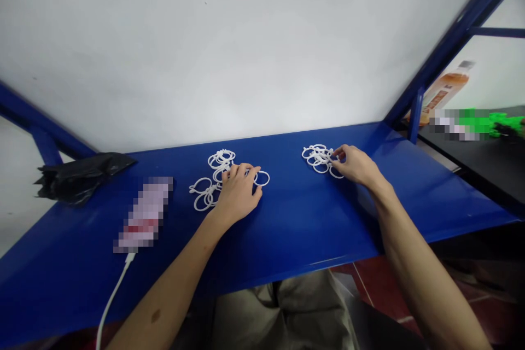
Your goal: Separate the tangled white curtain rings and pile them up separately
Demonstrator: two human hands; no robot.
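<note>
White plastic rings with small end loops lie in a left group point(211, 195) and a smaller right group point(318, 157) on a blue table point(287, 219). My left hand point(240, 192) rests palm down over part of the left group, fingers spread, hiding some rings. One single ring point(262, 184) shows beyond its fingertips. At the right edge of the other group, my right hand point(356, 165) has its thumb and fingers bent in a pinch at a white ring. The exact contact at those fingertips is small and partly hidden.
A blurred-out flat object point(145, 213) with a white cable point(112, 295) lies at the left. Behind it is a black plastic bag point(86, 175). Blue frame bars slope up at both sides. On a dark surface at the right stand an orange bottle point(445, 93) and a green object point(502, 123).
</note>
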